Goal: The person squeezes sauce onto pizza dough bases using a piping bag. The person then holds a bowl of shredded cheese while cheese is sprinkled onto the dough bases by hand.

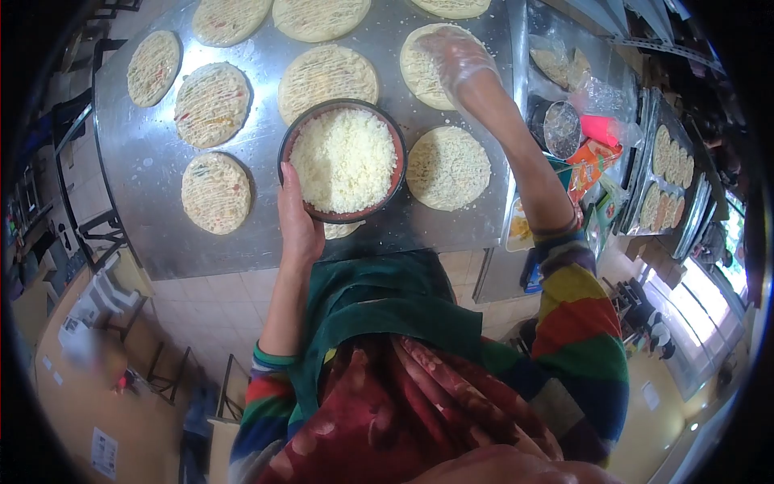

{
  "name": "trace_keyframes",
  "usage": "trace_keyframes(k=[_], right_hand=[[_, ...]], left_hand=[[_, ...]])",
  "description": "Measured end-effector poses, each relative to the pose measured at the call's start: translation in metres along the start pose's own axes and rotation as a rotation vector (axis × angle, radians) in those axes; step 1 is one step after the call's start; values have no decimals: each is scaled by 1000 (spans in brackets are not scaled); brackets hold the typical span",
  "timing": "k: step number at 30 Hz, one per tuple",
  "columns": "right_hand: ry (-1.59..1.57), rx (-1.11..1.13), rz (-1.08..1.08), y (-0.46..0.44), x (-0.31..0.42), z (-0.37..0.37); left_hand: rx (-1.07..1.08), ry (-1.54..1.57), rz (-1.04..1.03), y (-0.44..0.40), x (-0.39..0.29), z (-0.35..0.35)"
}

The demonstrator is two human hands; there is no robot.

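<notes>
My left hand (300, 219) grips the rim of a dark round bowl (284, 153), its thumb up along the side. White grated cheese (343, 161) fills much of this bowl, which is held over the metal table. In a clear plastic glove, my right hand (461, 63) is over a round pizza base (419, 77) at the upper right, fingers stretched out and slightly blurred. Just below it lies a pizza base (448, 169) scattered with white shreds. Another pizza base (328, 81) sits behind the bowl, with sauce lines across it. The bowl partly hides one more base (343, 231).
Several more topped bases, such as one at the left (215, 194), lie on the steel table (153, 218). Plastic bags and an orange packet (592, 165) crowd the right side, near a clear container (562, 129). Farther right, a tray (645, 230) carries small items.
</notes>
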State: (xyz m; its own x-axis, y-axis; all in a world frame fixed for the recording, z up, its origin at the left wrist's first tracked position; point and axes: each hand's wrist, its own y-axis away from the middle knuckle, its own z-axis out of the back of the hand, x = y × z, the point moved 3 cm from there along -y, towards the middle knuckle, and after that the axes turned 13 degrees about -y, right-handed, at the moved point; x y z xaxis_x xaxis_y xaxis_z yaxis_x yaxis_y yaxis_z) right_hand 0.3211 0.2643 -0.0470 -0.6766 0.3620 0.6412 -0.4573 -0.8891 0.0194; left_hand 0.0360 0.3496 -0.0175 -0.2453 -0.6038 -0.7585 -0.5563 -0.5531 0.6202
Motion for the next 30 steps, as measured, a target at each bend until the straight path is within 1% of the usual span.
trace_keyframes(k=[2, 4, 6, 7, 8, 9, 12, 13, 16, 17, 20, 21, 24, 26, 28, 30], right_hand=[[-629, 42, -252, 20, 51, 26], [-575, 171, -198, 32, 89, 25], [-481, 237, -30, 48, 120, 9], [-336, 184, 97, 61, 120, -18], [-190, 131, 221, 66, 131, -29], [-134, 154, 160, 79, 132, -28], [-319, 451, -27, 69, 117, -26], [-368, 491, -135, 63, 117, -16], [-332, 48, 160, 87, 122, -27], [-319, 0, 202, 84, 125, -26], [-498, 351, -101, 63, 114, -18], [-675, 318, -117, 61, 104, -19], [-1154, 213, -419, 59, 82, 15], [-1170, 83, -380, 60, 59, 43], [-883, -89, -430, 60, 31, 63], [-698, -95, -447, 63, -14, 60]], left_hand=[[7, 16, -7, -2, 0, -6], [13, 40, -20, -8, 3, -14], [29, 23, -63, -14, 5, -26], [56, -2, -79, -18, 10, -29], [80, -28, -93, -20, 11, -32], [85, 7, -28, -21, 13, -37], [97, -12, -44, -23, 21, -42], [119, 14, -41, -23, 20, -44], [140, -27, -34, -27, 23, -46], [139, -26, -35, -28, 24, -46], [145, 3, -29, -29, 26, -47], [149, 31, -19, -29, 26, -48], [133, 79, 5, -30, 21, -47], [127, 70, -1, -30, 17, -46], [129, 31, -27, -30, 12, -41], [102, 44, -36, -27, 7, -37]])
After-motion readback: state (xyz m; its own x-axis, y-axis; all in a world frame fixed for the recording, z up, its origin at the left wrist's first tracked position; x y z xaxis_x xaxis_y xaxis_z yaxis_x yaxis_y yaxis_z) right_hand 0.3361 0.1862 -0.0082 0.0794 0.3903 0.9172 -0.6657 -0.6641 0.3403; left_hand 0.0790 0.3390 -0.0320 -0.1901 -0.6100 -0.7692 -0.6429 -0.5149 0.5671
